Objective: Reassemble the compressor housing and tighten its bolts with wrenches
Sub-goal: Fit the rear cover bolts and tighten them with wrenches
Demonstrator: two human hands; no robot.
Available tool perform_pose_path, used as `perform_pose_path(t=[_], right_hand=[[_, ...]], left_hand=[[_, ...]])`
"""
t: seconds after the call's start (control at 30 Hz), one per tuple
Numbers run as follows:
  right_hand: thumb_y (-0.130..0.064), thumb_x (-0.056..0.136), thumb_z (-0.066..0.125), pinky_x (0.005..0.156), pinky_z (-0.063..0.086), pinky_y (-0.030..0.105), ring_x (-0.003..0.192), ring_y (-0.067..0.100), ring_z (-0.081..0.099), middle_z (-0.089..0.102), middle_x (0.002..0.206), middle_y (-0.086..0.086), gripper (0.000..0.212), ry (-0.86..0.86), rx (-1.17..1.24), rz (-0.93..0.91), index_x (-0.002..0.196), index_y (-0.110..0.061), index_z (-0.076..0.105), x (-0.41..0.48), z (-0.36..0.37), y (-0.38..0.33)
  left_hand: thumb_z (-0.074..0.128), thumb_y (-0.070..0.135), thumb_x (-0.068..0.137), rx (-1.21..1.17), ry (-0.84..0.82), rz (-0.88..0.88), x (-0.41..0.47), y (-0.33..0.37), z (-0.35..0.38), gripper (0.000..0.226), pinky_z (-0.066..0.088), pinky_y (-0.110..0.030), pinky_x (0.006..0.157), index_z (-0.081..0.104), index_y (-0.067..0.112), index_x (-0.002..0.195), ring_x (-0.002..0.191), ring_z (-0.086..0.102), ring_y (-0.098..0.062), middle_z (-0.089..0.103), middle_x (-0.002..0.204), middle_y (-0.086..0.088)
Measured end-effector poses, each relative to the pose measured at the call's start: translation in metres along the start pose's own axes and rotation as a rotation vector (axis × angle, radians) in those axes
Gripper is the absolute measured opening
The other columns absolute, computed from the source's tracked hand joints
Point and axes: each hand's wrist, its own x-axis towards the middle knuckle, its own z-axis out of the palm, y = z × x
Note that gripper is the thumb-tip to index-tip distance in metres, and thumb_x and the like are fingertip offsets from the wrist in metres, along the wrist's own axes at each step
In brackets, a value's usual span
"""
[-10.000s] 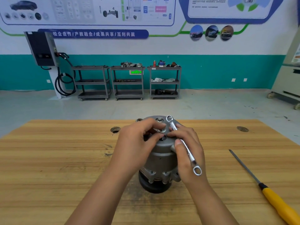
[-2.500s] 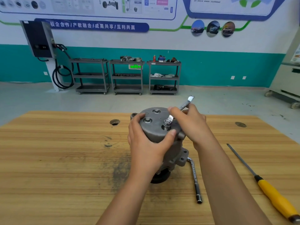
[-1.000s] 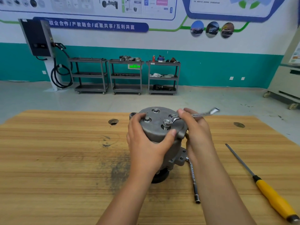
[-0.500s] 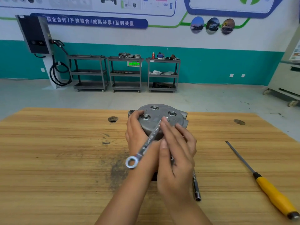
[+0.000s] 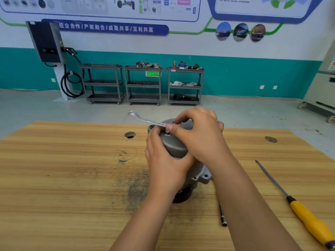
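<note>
The grey metal compressor housing (image 5: 175, 145) stands upright on the wooden table (image 5: 72, 178), on a black pulley at its base. My left hand (image 5: 164, 162) grips the housing's near side. Over the top cover, my right hand (image 5: 198, 136) pinches a silver wrench (image 5: 146, 121). The wrench's free end points up and to the left and is blurred. One bolt head (image 5: 167, 131) shows on the cover just under my right thumb; my right hand hides the other bolts.
A dark socket wrench (image 5: 222, 215) lies on the table right of the housing, partly under my right forearm. A yellow-handled file (image 5: 297, 205) lies further right. Two round holes (image 5: 130, 134) mark the tabletop. Grey carts stand against the far wall.
The wrench swung from pointing toward me and down-left to pointing away, up and to the left. My right hand moved up over the housing's top. My left hand kept its grip.
</note>
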Motion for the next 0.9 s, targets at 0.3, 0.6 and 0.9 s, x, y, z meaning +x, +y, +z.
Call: perform_pose_path(t=[0.3, 0.6, 0.9], right_hand=[[-0.049, 0.074, 0.058, 0.101, 0.037, 0.049, 0.11, 0.026, 0.054, 0.061, 0.107, -0.005, 0.041, -0.035, 0.311, 0.432, 0.105, -0.022, 0.051, 0.003, -0.004, 0.028], [-0.002, 0.09, 0.057, 0.082, 0.051, 0.02, 0.097, 0.008, 0.066, 0.074, 0.097, -0.001, 0.04, 0.696, 1.268, 0.327, 0.123, -0.018, 0.041, -0.045, 0.024, 0.028], [-0.023, 0.096, 0.05, 0.093, 0.044, 0.027, 0.108, 0.02, 0.058, 0.064, 0.113, -0.011, 0.024, 0.76, 0.742, -0.216, 0.117, -0.026, 0.061, -0.09, 0.052, 0.026]], left_hand=[[0.062, 0.067, 0.054, 0.016, 0.023, 0.044, -0.001, -0.004, -0.001, 0.076, 0.043, -0.041, 0.099, 0.031, 0.044, 0.12, 0.121, 0.039, -0.013, 0.037, 0.124, 0.018], [0.061, 0.068, 0.054, 0.018, 0.043, 0.057, 0.0, -0.006, 0.001, 0.073, 0.041, -0.038, 0.101, 0.03, 0.047, 0.117, 0.122, 0.038, -0.009, 0.036, 0.121, 0.022], [0.062, 0.066, 0.054, 0.001, 0.02, 0.052, 0.0, -0.003, 0.002, 0.073, 0.038, -0.034, 0.101, 0.031, 0.046, 0.117, 0.122, 0.036, -0.009, 0.035, 0.121, 0.023]])
